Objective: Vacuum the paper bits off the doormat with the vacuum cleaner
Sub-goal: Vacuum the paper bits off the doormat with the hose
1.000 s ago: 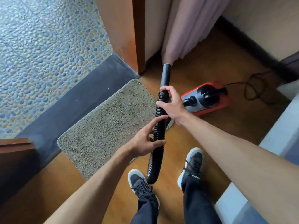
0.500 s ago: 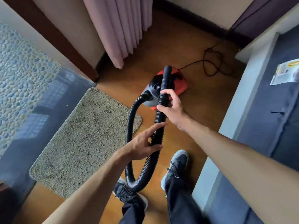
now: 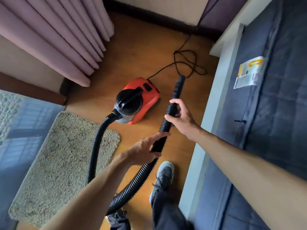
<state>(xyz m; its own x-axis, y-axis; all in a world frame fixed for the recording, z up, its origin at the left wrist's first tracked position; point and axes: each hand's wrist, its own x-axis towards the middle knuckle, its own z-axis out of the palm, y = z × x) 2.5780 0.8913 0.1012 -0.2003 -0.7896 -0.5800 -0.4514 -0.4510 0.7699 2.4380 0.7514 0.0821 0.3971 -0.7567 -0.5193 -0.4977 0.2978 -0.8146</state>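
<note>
The doormat (image 3: 63, 160) lies on the floor at left, its far right corner near the red vacuum cleaner (image 3: 141, 103). The hose (image 3: 94, 146) crosses that corner (looping low) to outstretched arms: right hand (image 3: 181, 117) curled round its upper end, left hand (image 3: 141, 151) clasping lower, forefinger straight. A cord (image 3: 186, 60) coils beyond.

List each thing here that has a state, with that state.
Hose: looped, nozzle end held off the floor.
Vacuum cleaner: upright on the floor, hose attached.
Cord: lying in loose loops.
Doormat: flat; paper bits not discernible.
Left hand: holds the hose.
Right hand: grips the hose near its nozzle.
</note>
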